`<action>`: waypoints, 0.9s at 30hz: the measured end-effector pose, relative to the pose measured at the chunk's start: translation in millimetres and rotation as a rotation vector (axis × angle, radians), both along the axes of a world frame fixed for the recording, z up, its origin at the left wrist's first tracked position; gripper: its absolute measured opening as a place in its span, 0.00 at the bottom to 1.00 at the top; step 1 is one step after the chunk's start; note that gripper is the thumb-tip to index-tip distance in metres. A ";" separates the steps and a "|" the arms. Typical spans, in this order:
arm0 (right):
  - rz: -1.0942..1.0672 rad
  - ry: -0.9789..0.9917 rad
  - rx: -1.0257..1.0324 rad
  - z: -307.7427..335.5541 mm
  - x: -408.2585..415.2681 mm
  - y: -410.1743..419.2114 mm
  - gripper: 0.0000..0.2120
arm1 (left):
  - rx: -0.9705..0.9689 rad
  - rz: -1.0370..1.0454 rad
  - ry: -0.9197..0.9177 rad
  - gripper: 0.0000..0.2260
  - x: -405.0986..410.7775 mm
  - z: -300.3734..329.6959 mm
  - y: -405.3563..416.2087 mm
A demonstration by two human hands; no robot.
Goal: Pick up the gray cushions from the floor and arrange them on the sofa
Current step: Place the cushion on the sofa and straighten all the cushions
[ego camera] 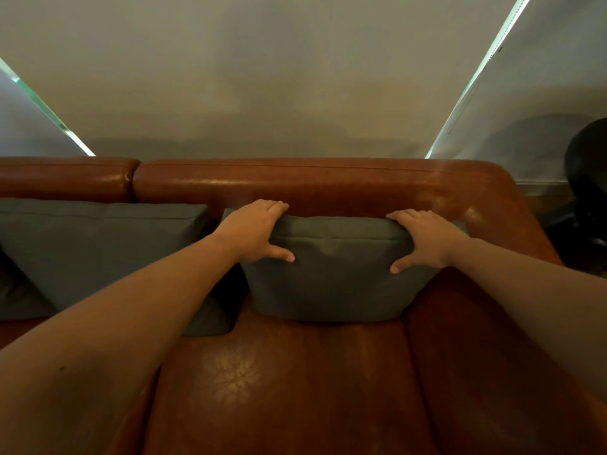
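A gray cushion (pixel 335 284) stands upright on the brown leather sofa (pixel 295 382), leaning against the backrest at the right end. My left hand (pixel 254 229) grips its top left corner, fingers over the top edge and thumb on the front. My right hand (pixel 427 239) grips the top right corner the same way. A second gray cushion (pixel 98 251) leans against the backrest to the left, partly hidden behind my left forearm. A further gray cushion (pixel 16 300) shows at the far left edge.
The sofa's right armrest (pixel 492 224) curves around beside the held cushion. Pale window blinds (pixel 262 77) hang behind the backrest. A dark rounded object (pixel 588 178) stands beyond the sofa at the right edge.
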State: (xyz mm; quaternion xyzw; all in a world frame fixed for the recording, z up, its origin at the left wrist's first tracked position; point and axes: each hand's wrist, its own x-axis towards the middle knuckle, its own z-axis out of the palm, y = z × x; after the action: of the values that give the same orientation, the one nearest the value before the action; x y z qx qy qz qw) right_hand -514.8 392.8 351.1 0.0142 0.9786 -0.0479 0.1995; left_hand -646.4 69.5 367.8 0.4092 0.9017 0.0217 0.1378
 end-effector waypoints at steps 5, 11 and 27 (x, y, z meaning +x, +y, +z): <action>0.021 0.062 -0.035 11.3 -0.1 -7.0 0.52 | 0.044 0.043 0.049 0.44 4.8 8.0 -6.0; 0.058 0.185 -0.105 33.0 1.0 -21.5 0.41 | 0.102 0.087 0.084 0.41 20.6 17.3 -19.4; 0.387 0.200 -0.101 54.8 -3.9 -194.2 0.27 | 0.057 0.240 0.115 0.38 45.4 49.7 -174.7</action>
State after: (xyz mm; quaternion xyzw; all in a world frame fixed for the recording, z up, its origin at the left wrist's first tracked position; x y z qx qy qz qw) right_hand -518.8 198.6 405.9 -0.1886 0.9744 -0.0591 0.1074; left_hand -600.9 -105.2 417.5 0.3027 0.9496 0.0400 0.0708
